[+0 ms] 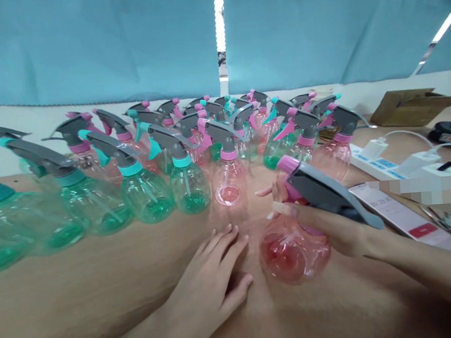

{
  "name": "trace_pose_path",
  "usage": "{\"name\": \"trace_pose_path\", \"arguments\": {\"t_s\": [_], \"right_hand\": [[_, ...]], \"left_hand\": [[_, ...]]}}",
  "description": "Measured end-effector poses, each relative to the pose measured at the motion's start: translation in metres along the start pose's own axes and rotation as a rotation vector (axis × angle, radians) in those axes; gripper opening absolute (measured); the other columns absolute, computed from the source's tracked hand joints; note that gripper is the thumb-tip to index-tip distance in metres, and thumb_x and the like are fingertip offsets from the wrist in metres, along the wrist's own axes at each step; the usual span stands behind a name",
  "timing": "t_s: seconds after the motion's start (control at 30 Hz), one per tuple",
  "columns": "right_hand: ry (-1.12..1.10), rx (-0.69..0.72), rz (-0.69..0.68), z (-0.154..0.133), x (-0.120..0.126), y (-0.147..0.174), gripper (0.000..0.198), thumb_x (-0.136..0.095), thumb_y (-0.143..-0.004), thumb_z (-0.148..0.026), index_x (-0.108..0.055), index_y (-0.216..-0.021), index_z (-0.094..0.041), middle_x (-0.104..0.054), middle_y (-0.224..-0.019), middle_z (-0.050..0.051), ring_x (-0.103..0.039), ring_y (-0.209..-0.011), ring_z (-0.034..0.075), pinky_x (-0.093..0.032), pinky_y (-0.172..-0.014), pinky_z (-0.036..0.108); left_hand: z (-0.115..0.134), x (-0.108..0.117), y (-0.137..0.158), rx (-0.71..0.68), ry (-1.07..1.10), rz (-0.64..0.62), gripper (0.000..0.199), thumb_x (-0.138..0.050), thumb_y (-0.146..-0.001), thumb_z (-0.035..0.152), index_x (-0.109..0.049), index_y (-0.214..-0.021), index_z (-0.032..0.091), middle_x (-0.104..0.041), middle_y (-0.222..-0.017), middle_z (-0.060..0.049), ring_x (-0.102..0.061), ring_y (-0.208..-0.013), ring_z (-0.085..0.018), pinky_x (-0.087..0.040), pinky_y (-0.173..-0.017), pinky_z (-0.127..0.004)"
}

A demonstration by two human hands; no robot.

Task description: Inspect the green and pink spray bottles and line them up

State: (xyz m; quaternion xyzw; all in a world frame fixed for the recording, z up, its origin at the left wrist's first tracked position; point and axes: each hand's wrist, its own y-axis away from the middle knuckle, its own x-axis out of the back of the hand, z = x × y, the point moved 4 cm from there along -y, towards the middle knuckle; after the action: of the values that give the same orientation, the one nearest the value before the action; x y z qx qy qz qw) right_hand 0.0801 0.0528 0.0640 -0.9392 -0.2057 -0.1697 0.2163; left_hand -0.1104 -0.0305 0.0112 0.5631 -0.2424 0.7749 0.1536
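My right hand (310,219) is wrapped round the neck of a pink spray bottle (293,254), just under its grey and pink trigger head (323,185). The bottle is see-through and leans a little. Whether its base touches the table cannot be made out. My left hand (217,267) lies palm down on the table to the left of that bottle, fingers stretched out and holding nothing. Beyond my hands stands another pink spray bottle (229,181), with a green spray bottle (190,189) beside it on the left.
Several green and pink spray bottles stand in rows across the table (140,278). To the right are a phone (402,213), a white power strip (387,165) with plugs and cables, and a brown paper packet (406,107). Blue curtains (93,44) hang behind.
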Motion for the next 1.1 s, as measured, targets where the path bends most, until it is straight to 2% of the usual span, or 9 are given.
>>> {"name": "trace_pose_path", "arguments": {"t_s": [0.13,0.27,0.47,0.6,0.7,0.83,0.97,1.1], "right_hand": [[-0.022,-0.061,-0.023,-0.01,0.0,-0.004,0.021,-0.062,-0.079,-0.051,-0.064,-0.084,-0.03,-0.066,-0.07,0.0,-0.064,-0.07,0.024,-0.053,-0.067,0.038],[0.038,-0.03,-0.045,-0.016,0.003,-0.003,0.022,-0.063,-0.079,-0.048,-0.068,-0.091,-0.031,-0.069,-0.074,0.0,-0.066,-0.074,0.025,-0.053,-0.068,0.039],[0.119,0.013,0.03,0.004,0.015,0.003,0.02,-0.068,-0.077,-0.044,-0.068,-0.092,-0.032,-0.067,-0.068,-0.001,-0.066,-0.074,0.024,-0.053,-0.071,0.039],[0.216,0.003,0.007,0.009,0.015,0.006,0.034,-0.067,-0.077,-0.047,-0.064,-0.108,-0.031,-0.068,-0.072,-0.002,-0.066,-0.076,0.024,-0.053,-0.077,0.041],[0.327,0.013,0.028,0.001,0.015,0.012,0.049,-0.069,-0.075,-0.048,-0.058,-0.12,-0.033,-0.07,-0.084,0.0,-0.067,-0.086,0.027,-0.051,-0.081,0.045],[0.453,0.067,0.009,-0.009,0.014,0.025,0.063,-0.073,-0.07,-0.048,-0.051,-0.128,-0.035,-0.068,-0.098,0.003,-0.064,-0.096,0.031,-0.052,-0.079,0.047],[0.534,0.124,0.094,-0.009,0.019,0.03,0.061,-0.074,-0.069,-0.049,-0.052,-0.124,-0.032,-0.066,-0.101,0.003,-0.064,-0.091,0.027,-0.052,-0.075,0.043],[0.576,0.112,0.149,0.0,0.025,0.014,0.045,-0.073,-0.069,-0.051,-0.059,-0.103,-0.026,-0.066,-0.094,0.003,-0.063,-0.087,0.025,-0.051,-0.072,0.04]], "left_hand": [[0.0,0.0,0.0,-0.008,-0.023,0.003,0.048,-0.05,-0.094,0.033,-0.039,-0.137,0.015,-0.044,-0.143,-0.013,-0.039,-0.132,-0.028,-0.033,-0.107,-0.048],[-0.001,-0.002,0.0,-0.006,-0.035,-0.007,0.047,-0.049,-0.094,0.033,-0.04,-0.137,0.014,-0.044,-0.143,-0.014,-0.038,-0.132,-0.028,-0.033,-0.107,-0.048],[0.0,-0.003,-0.001,0.003,-0.039,-0.007,0.046,-0.049,-0.094,0.034,-0.042,-0.136,0.014,-0.045,-0.141,-0.013,-0.039,-0.131,-0.028,-0.033,-0.107,-0.048],[-0.001,-0.002,-0.002,0.006,-0.044,-0.01,0.046,-0.048,-0.094,0.035,-0.044,-0.135,0.014,-0.046,-0.141,-0.013,-0.04,-0.131,-0.028,-0.034,-0.106,-0.049],[-0.001,-0.001,-0.002,0.007,-0.042,0.002,0.046,-0.048,-0.094,0.036,-0.044,-0.135,0.014,-0.047,-0.141,-0.013,-0.041,-0.13,-0.029,-0.035,-0.105,-0.049],[-0.001,-0.001,-0.002,0.012,-0.045,0.0,0.046,-0.049,-0.094,0.036,-0.046,-0.134,0.014,-0.046,-0.141,-0.014,-0.042,-0.13,-0.03,-0.035,-0.105,-0.048],[-0.001,-0.002,-0.003,0.01,-0.055,-0.009,0.045,-0.049,-0.094,0.035,-0.046,-0.133,0.013,-0.045,-0.142,-0.014,-0.04,-0.13,-0.03,-0.035,-0.105,-0.048],[-0.001,-0.001,-0.002,0.003,-0.052,0.003,0.044,-0.048,-0.094,0.036,-0.045,-0.133,0.016,-0.046,-0.141,-0.013,-0.039,-0.132,-0.028,-0.033,-0.106,-0.048]]}}
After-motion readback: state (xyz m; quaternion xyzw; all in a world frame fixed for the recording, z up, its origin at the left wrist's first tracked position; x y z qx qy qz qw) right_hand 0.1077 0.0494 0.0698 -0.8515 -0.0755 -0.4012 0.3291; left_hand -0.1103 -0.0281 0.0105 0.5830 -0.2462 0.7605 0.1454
